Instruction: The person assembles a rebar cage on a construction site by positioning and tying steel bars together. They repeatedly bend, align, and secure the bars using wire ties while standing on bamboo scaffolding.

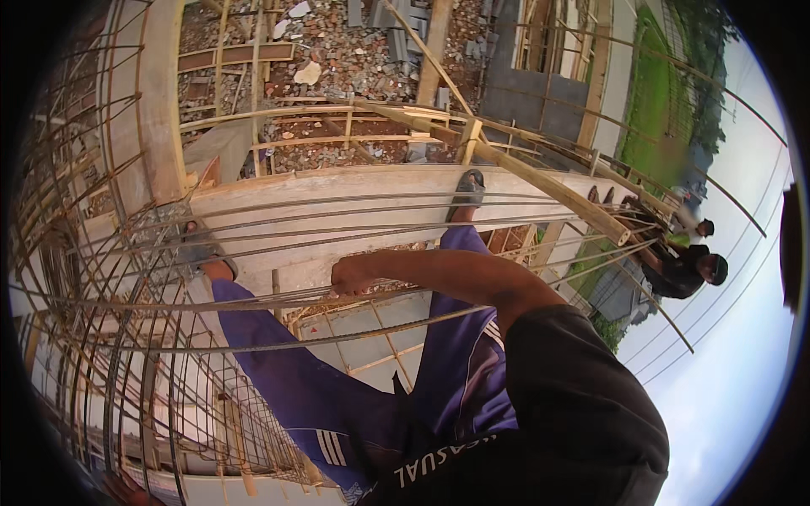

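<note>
My right hand (pixel 351 274) reaches across from the right with its fingers curled round a steel reinforcing bar. Several long ribbed bars (pixel 337 226) run side by side beneath and beyond that hand, bowing over a wooden formwork board (pixel 354 179). Another bar (pixel 278 347) crosses nearer, over my purple trouser legs. At the lower left edge, part of my left hand (pixel 126 489) shows dark beside a cage of tied bars (pixel 160 371). Its fingers are too dim and cut off to read. My sandalled feet stand apart, one at the cage's end, the other on the board.
An opening between my legs shows a grey surface (pixel 363 333) lower down. A wooden pole (pixel 557 187) slants across the right side. Two people (pixel 688 268) are by the bars' far right ends. Rubble (pixel 354 51) lies on the ground beyond, and a timber post (pixel 160 93) stands left.
</note>
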{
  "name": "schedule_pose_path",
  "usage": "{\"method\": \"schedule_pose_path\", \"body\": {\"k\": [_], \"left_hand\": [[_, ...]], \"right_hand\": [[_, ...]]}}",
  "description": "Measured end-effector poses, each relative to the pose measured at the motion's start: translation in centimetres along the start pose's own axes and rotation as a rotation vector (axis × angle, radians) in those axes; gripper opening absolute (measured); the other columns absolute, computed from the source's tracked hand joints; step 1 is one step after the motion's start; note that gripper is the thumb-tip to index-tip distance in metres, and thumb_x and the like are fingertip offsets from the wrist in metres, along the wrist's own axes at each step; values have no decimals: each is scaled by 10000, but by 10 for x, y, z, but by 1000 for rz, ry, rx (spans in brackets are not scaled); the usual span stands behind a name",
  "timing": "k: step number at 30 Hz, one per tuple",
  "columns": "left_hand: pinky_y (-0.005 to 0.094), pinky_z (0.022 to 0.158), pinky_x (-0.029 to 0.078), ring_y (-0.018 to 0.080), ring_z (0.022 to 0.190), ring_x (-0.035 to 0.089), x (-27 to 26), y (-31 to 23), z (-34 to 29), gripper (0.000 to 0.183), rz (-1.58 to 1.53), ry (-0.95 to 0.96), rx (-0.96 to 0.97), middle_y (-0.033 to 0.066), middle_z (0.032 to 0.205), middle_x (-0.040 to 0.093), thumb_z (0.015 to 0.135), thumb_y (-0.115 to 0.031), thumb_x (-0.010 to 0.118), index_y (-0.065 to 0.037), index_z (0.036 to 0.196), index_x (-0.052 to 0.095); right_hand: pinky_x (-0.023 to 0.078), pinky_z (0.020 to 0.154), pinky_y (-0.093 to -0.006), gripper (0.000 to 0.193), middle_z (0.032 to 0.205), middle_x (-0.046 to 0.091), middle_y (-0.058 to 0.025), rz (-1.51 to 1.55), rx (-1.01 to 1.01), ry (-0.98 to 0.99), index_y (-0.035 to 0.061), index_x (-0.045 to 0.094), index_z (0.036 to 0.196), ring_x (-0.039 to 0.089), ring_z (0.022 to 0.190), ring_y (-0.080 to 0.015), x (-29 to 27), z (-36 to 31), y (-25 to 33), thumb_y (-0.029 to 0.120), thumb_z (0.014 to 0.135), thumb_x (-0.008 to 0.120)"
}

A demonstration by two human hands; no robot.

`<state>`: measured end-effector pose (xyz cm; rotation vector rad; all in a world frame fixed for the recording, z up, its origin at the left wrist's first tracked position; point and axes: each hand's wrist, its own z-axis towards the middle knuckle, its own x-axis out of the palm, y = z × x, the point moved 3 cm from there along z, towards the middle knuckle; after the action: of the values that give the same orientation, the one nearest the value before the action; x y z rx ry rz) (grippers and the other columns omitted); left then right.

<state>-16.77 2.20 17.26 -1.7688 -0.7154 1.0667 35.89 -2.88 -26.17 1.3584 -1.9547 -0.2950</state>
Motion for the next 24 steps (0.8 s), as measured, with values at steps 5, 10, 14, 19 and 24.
{"method": "schedule_pose_path", "body": {"k": [5, 10, 14, 19, 24], "left_hand": [[381, 1127, 344, 252, 1330, 473, -9, 71, 72, 452, 927, 103, 615, 198, 1428, 506, 1060, -195, 454, 9, 1463, 429], [327, 1058, 390, 223, 1221, 549, -4, 74, 12, 376, 902, -53, 255, 180, 1338, 573, 1045, -167, 494, 5, 1380, 510], [349, 916, 536, 207, 1093, 658, -29, 114, -41, 281, 516, 9, 76, 113, 1123, 660, 1046, -160, 504, -20, 1284, 557], [306, 743, 510, 145, 873, 640, -78, 177, -76, 282, 755, -3, -435, 62, 916, 670, 1004, -275, 570, -15, 1088, 639], [445, 836, 445, 276, 935, 587, -205, 255, 11, 409, 1015, -275, -207, 156, 1010, 648, 1020, -348, 500, 28, 1140, 608]], "right_hand": [[569, 709, -341, 302, 828, 712, -147, 339, -21, 93, -27, 713, 1010, 710, 744, -209, 18, -17, 16, 247, 965, 594], [573, 662, -325, 350, 801, 711, -137, 166, 24, 25, -54, 649, 875, 705, 701, -188, 45, 6, 14, 241, 1022, 533], [554, 615, -330, 352, 760, 696, -127, 217, 76, -42, -62, 654, 908, 677, 651, -172, 21, 11, 2, 259, 1017, 557], [541, 600, -306, 337, 730, 679, -100, 340, -9, -28, -44, 673, 939, 658, 632, -179, 2, 10, -17, 284, 992, 618], [539, 599, -300, 330, 730, 678, -89, 388, 72, -84, -34, 681, 905, 645, 620, -170, 14, -7, 3, 287, 980, 651]]}}
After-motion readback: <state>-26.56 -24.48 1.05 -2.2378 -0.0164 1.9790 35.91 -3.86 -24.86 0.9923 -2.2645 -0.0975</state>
